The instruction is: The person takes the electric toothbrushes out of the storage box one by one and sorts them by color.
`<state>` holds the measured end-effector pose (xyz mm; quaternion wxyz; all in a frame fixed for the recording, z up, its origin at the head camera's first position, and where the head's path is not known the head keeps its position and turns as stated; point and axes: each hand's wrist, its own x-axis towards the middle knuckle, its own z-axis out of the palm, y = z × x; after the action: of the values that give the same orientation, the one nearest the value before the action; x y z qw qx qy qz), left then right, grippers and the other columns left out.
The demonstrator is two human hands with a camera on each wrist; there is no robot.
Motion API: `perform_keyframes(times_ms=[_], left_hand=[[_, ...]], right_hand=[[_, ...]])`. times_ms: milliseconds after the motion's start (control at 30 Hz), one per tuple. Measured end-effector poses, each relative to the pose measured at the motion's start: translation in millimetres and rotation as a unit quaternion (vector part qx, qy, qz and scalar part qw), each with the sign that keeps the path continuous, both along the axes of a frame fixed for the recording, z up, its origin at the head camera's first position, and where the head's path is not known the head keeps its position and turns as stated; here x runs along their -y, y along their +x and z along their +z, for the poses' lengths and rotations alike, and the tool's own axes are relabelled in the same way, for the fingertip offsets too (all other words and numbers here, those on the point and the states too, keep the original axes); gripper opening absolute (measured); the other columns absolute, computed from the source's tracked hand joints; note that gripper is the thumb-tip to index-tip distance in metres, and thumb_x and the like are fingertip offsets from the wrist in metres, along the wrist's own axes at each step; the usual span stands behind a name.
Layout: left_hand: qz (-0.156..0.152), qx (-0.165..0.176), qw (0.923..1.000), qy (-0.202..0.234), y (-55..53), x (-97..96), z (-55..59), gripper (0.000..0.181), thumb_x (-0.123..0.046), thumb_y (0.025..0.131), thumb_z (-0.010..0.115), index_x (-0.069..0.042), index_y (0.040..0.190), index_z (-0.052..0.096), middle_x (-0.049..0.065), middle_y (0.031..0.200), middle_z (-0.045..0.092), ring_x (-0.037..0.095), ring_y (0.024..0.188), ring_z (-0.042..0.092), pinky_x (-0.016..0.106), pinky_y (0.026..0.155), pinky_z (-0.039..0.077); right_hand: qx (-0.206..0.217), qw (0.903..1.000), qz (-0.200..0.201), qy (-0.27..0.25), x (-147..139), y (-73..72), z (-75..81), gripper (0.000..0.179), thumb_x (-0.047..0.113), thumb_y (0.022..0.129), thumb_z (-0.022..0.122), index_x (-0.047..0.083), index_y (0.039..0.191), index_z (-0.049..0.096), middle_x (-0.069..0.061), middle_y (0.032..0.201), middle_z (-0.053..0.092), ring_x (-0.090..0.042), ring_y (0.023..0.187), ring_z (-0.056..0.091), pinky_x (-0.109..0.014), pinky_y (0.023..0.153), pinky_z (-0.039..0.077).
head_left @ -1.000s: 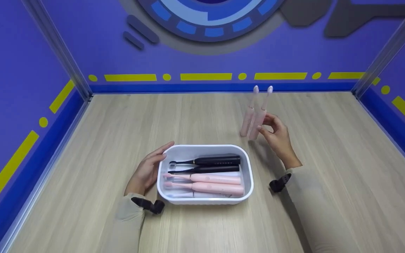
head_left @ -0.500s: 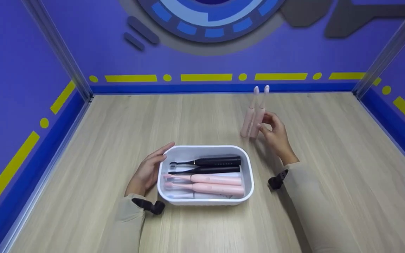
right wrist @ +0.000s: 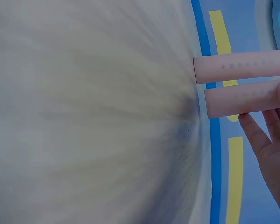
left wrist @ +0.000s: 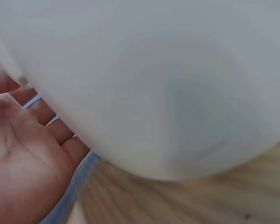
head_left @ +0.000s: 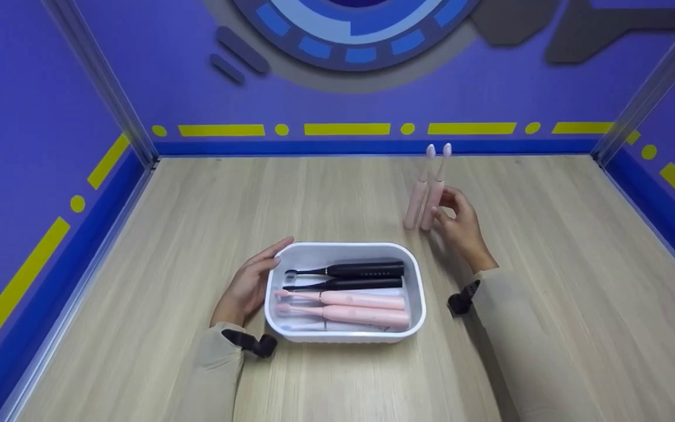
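Two pale pink electric toothbrushes stand upright side by side beyond the bin in the head view. My right hand (head_left: 463, 228) pinches the right toothbrush (head_left: 433, 202) by its handle between thumb and fingers. I cannot tell whether its base touches the table. A narrow gap separates it from the left toothbrush (head_left: 415, 204), which nothing holds; both handles show in the right wrist view. My left hand (head_left: 249, 284) grips the left end of a white bin (head_left: 346, 337), thumb at the rim and fingers bent against the outer wall, as the left wrist view shows.
Inside the bin lie black electric toothbrushes (head_left: 367, 269), brighter pink ones (head_left: 367, 315) and a partly hidden whitish one (head_left: 308, 326). The wooden table (head_left: 244, 199) is bounded by blue walls (head_left: 343, 105) at the back and sides.
My right hand has brought its toothbrush slightly left and back, closer to the standing one, and straightened it. The left hand and the bin have stayed in place.
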<state>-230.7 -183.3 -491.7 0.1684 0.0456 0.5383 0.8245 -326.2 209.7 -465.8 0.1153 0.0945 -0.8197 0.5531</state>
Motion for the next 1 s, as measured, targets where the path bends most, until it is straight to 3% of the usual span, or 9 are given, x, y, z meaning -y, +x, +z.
perform_keyframes(times_ms=[133, 367, 500, 600, 733, 1000], left_hand=[[0.001, 0.003, 1.0000, 0.002, -0.4, -0.1, -0.7, 0.051, -0.005, 0.099, 0.034, -0.002, 0.149, 0.030, 0.014, 0.156, 0.029, 0.020, 0.135, 0.040, 0.034, 0.115, 0.030], [-0.003, -0.004, 1.0000, -0.003, -0.2, 0.4, -1.3, 0.052, -0.006, 0.099, 0.034, -0.002, 0.150, 0.029, 0.014, 0.158, 0.025, 0.018, 0.134, 0.041, 0.032, 0.113, 0.032], [-0.001, -0.007, 1.0000, -0.006, -0.9, 0.1, -2.1, 0.051, -0.006, 0.098, 0.035, -0.002, 0.149, 0.030, 0.014, 0.156, 0.029, 0.018, 0.133, 0.042, 0.032, 0.113, 0.033], [-0.002, -0.010, 0.9999, -0.009, -1.0, 0.1, -2.3, 0.051, -0.007, 0.098, 0.036, -0.002, 0.149, 0.031, 0.014, 0.156, 0.030, 0.018, 0.133, 0.042, 0.033, 0.114, 0.031], [-0.003, -0.008, 0.9999, -0.009, -0.6, 0.3, -1.9, 0.051, -0.007, 0.099, 0.035, -0.002, 0.149, 0.030, 0.013, 0.158, 0.026, 0.020, 0.137, 0.038, 0.035, 0.116, 0.028], [0.000, -0.001, 1.0000, -0.002, -0.9, 0.2, -1.5, 0.051, -0.006, 0.099, 0.034, -0.002, 0.149, 0.030, 0.013, 0.157, 0.029, 0.020, 0.137, 0.038, 0.035, 0.116, 0.028]], right_hand=[[0.004, 1.0000, -0.004, 0.007, -2.9, -4.7, -6.8, 0.041, 0.001, 0.095, 0.054, -0.001, 0.135, 0.044, -0.020, 0.127, 0.053, -0.029, 0.122, 0.049, -0.050, 0.109, 0.036], [0.000, 1.0000, -0.002, 0.009, -2.1, -6.1, -6.4, 0.037, -0.002, 0.094, 0.054, -0.005, 0.131, 0.045, -0.020, 0.123, 0.055, -0.024, 0.116, 0.052, -0.036, 0.100, 0.043], [0.016, 0.9998, 0.000, 0.012, -3.1, -5.9, -5.5, 0.038, 0.001, 0.096, 0.053, -0.001, 0.132, 0.044, -0.017, 0.125, 0.054, -0.024, 0.120, 0.051, -0.035, 0.102, 0.041], [0.025, 0.9997, 0.001, 0.009, -3.9, -5.2, -5.2, 0.038, 0.003, 0.096, 0.053, 0.000, 0.133, 0.044, -0.017, 0.127, 0.053, -0.025, 0.122, 0.050, -0.034, 0.103, 0.041], [0.028, 0.9996, 0.001, 0.005, -3.7, -4.8, -5.0, 0.039, 0.003, 0.096, 0.053, 0.001, 0.134, 0.044, -0.017, 0.126, 0.052, -0.025, 0.122, 0.050, -0.025, 0.097, 0.044], [0.026, 0.9996, 0.006, 0.003, -5.0, -4.7, -7.3, 0.041, 0.004, 0.096, 0.054, 0.001, 0.136, 0.044, -0.017, 0.129, 0.054, -0.026, 0.122, 0.051, -0.030, 0.099, 0.045]])
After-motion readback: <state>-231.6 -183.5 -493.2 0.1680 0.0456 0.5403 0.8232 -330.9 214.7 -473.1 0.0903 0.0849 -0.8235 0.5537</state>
